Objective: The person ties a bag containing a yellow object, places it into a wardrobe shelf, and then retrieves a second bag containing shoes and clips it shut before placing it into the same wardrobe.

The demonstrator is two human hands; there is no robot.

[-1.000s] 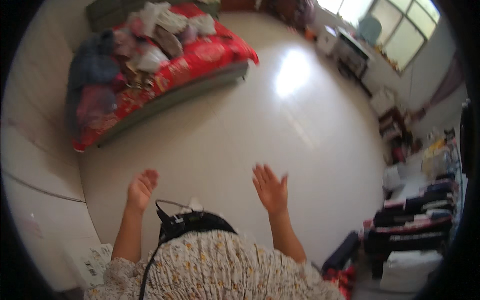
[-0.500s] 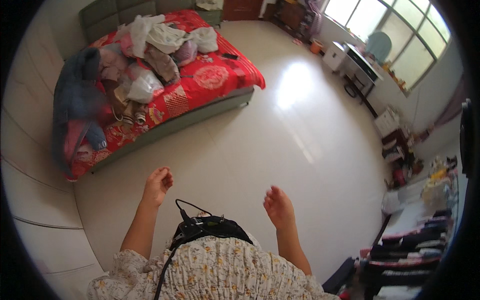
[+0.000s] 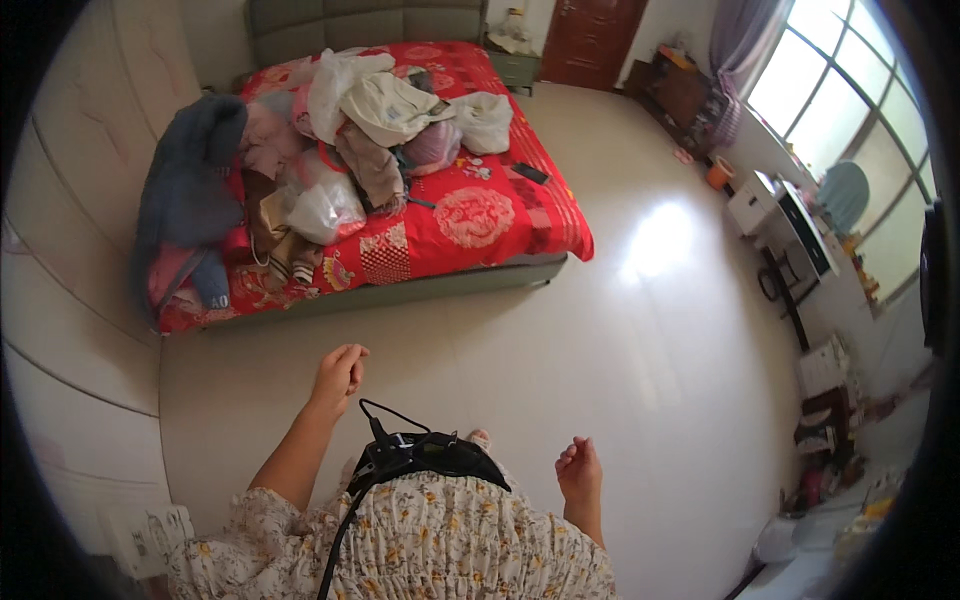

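Note:
My left hand hangs above the pale floor, in front of the bed, its fingers loosely curled and nothing showing in them. Lower and to the right, my right hand is also curled closed with no object visible in it. Between the two sits a black waist pouch at my waist, with a cable rising from it. Neither hand touches anything. Ahead is a bed with a red patterned bedspread, heaped with clothes, a dark blue-grey garment and plastic bags.
A dark phone-like object lies on the bedspread. Along the left runs a pale wardrobe. At the right stand a white desk, an orange bucket and several items along the wall. A brown door is at the back.
The view has shifted, so the bed sits further right and more of the door and nightstand shows. My right hand has dropped lower; both hands remain empty-looking.

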